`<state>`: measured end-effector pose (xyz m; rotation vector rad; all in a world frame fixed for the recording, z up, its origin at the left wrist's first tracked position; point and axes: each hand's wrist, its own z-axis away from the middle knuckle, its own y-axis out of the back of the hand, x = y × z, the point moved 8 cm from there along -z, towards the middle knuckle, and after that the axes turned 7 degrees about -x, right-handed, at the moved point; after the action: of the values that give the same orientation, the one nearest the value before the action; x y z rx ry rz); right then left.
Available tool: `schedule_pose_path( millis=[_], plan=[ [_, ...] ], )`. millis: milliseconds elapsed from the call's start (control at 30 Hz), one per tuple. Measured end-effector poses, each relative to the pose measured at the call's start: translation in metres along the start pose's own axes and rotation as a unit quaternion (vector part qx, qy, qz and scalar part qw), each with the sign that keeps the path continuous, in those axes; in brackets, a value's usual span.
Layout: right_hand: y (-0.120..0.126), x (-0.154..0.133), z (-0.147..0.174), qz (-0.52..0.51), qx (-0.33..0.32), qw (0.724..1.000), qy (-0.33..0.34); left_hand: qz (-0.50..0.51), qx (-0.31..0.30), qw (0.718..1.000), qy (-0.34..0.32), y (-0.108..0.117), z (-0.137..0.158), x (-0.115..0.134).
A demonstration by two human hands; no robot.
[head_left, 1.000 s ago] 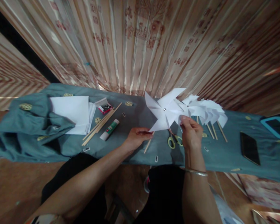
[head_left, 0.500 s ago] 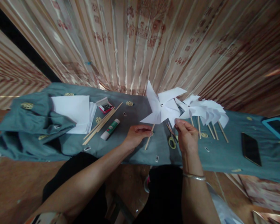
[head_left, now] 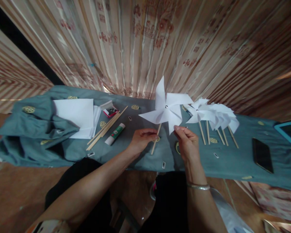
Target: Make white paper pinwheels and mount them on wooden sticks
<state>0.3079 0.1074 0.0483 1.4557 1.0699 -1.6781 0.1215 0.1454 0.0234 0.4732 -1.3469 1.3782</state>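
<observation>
A white paper pinwheel [head_left: 163, 111] with a shiny pin at its centre is held up over the table on a thin wooden stick. My left hand [head_left: 143, 140] pinches that stick just below the blades. With thumb and forefinger my right hand [head_left: 188, 140] grips the tip of the lower blade. Behind the right hand, scissors [head_left: 177, 148] are mostly hidden, with part of a yellow-green handle showing. Several more pinwheels [head_left: 200, 111] lie overlapping in a row to the right, sticks toward me.
Left on the green tablecloth [head_left: 135, 161] lie white paper sheets [head_left: 75, 113], an open small box [head_left: 110, 110] of dark bits, several wooden sticks [head_left: 106, 129] and a glue stick [head_left: 114, 134]. At right are a dark phone [head_left: 262, 155] and a blue-framed device [head_left: 289, 132]. A curtain [head_left: 126, 48] hangs behind.
The held pinwheel's blades have turned clockwise a little. My right hand has moved left with the blade tip, and now covers most of the scissors. The left hand stays nearly in place.
</observation>
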Motion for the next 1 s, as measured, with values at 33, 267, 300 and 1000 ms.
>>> schedule_pose_path(
  millis=[33, 267, 300, 1000],
  plan=[
    [-0.001, 0.000, 0.001, -0.002, -0.001, 1.000, -0.003, 0.003, 0.002, 1.000, 0.000, 0.000, 0.000, 0.000],
    [-0.014, 0.001, 0.007, -0.006, -0.035, 0.999, -0.010, 0.015, 0.005, 1.000, 0.005, 0.000, 0.000, 0.000],
    [-0.016, 0.001, 0.007, -0.005, -0.041, 0.999, -0.009, 0.013, 0.005, 1.000, 0.004, 0.000, 0.001, 0.001],
    [-0.032, 0.002, 0.015, -0.011, -0.085, 0.996, -0.023, 0.012, 0.009, 1.000, 0.003, -0.001, 0.001, 0.000]
  ],
)
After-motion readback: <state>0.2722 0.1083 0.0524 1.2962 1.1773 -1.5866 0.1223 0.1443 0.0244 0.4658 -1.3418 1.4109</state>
